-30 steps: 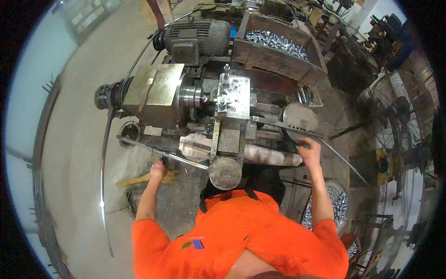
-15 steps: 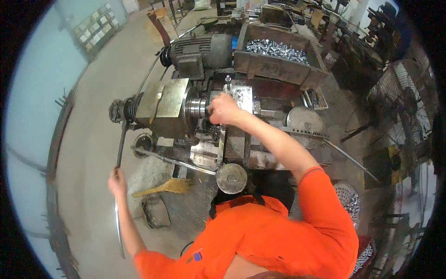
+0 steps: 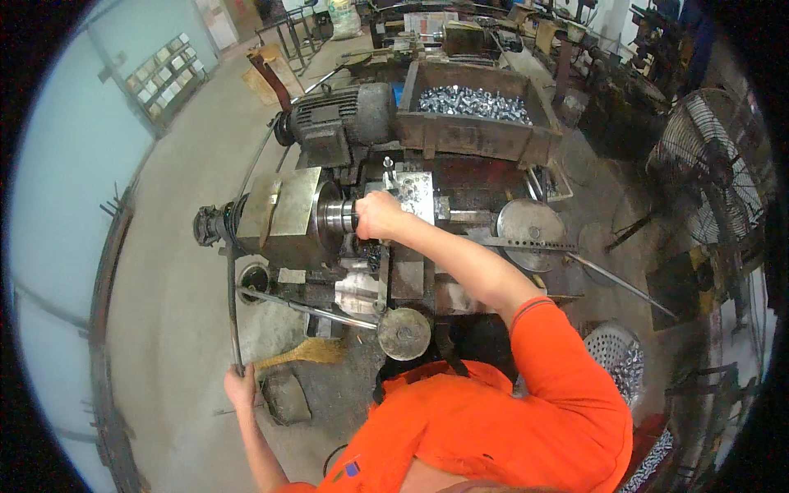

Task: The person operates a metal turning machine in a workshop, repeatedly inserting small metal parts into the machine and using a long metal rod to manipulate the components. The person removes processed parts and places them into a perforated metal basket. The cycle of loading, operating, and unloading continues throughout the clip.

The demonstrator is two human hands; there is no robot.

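My left hand [image 3: 240,386] is closed round the lower end of a long dark lever [image 3: 233,320], which runs up to the left end of a small lathe's headstock [image 3: 279,209]. At the lathe's shiny round spindle nose [image 3: 335,217], my right hand [image 3: 378,215] is closed, its fingers curled against the front of the spindle. Whatever those fingers hold is hidden. Just right of that hand is a metal tool block [image 3: 415,195] with an upright bolt. Below it, a bar ends in a round metal disc [image 3: 403,334] close to my body.
Behind the lathe stand an electric motor [image 3: 343,117] and a wooden box [image 3: 477,135] of small shiny metal parts. A second disc [image 3: 530,232], a handle bar [image 3: 620,283] and a caged fan [image 3: 703,168] are at right. A straw broom [image 3: 312,351] lies on the floor below.
My left hand has pulled the lever's end toward me and to the right. My right hand stays at the spindle, its fingers now closer in. The whole view has shifted slightly.
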